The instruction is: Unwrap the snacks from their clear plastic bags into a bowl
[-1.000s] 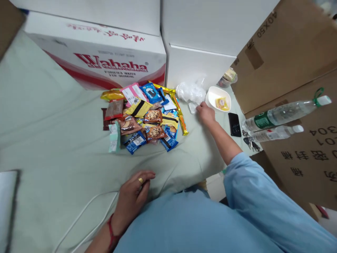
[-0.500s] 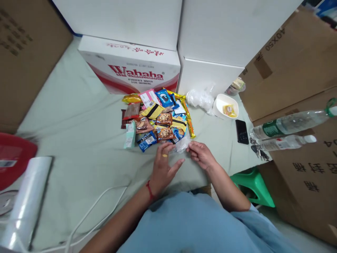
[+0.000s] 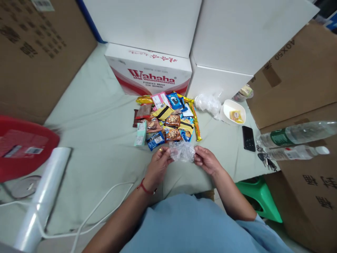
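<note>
A crinkled clear plastic bag (image 3: 182, 151) is stretched between my two hands, just in front of the snack pile. My left hand (image 3: 160, 160) pinches its left edge, and a ring and a red wrist cord show on that side. Its right edge is gripped by the closed fingers of my right hand (image 3: 206, 159). Just beyond lie several wrapped snacks: a blue packet (image 3: 156, 140), a mint-green packet (image 3: 140, 133), a brown cookie packet (image 3: 172, 134) and a long yellow-gold stick packet (image 3: 197, 130). More clear plastic bags (image 3: 207, 102) sit bunched to the right.
A Wahaba-style printed water carton (image 3: 152, 75) stands behind the snacks. On the right are a white bowl (image 3: 233, 111) holding a yellow packet, a phone (image 3: 248, 138), keys (image 3: 266, 160) and bottles (image 3: 295, 135). A plastic film roll (image 3: 46, 196) and white cable (image 3: 101, 207) lie left.
My left hand has gone from spread fingers to pinching the bag's left edge. The bag is now spread wider between both hands. The whole view has shifted slightly.
</note>
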Demonstrator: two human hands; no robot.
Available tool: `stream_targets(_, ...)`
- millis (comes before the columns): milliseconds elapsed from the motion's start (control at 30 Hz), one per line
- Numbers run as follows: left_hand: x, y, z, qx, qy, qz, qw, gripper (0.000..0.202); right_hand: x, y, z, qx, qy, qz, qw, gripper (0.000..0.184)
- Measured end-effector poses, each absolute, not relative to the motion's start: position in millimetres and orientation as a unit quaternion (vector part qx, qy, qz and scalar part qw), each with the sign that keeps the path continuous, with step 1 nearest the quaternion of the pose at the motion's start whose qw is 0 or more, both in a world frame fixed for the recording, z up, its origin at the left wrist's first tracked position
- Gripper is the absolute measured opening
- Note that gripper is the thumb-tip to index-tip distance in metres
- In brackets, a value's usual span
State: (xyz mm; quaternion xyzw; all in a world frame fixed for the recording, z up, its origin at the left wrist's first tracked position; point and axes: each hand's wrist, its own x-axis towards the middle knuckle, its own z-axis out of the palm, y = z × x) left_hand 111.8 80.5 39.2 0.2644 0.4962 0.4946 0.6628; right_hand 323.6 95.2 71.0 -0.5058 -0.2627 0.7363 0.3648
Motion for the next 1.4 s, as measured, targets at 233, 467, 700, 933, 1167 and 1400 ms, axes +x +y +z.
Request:
stream_targets(233, 112.6, 74.4, 33.3, 0.254, 0.513, 0.517, 0.636, 0.044, 320.1, 76.2, 72.2, -0.653, -0.451, 0.417, 0.443, 0.040)
stream_targets(467, 110.2, 73.4, 27.2, 0.239, 0.538, 0.545, 0.596, 0.035, 275.7, 59.3, 66.1, -0.602, -0.592, 0.418, 0.336, 0.037)
stream_targets(700, 109.5, 61.3, 32.4, 0.231, 0.532, 0.527, 0.621, 0.035, 271.0, 86.8, 38.0, -0.575, -0.603, 0.438, 0.338, 0.024)
stream_targets(933, 92.8, 70.9, 52.9, 0.483, 0.588, 0.499, 0.415, 0.045, 289.6, 92.5, 55.9, -0.548, -0.736, 0.362, 0.166, 0.035)
stream_targets(1167, 94.7, 79.9, 51.8, 0.635, 0.538, 0.350, 0.429, 0.023, 291.7, 92.5, 65.5, -0.547, -0.763, 0.311, 0.148, 0.032)
stream_targets(1400, 85.5, 76.2, 33.8, 0.335, 0.592, 0.490, 0.545, 0.038, 305.1, 90.6, 70.5, -0.552, -0.703, 0.378, 0.243, 0.015)
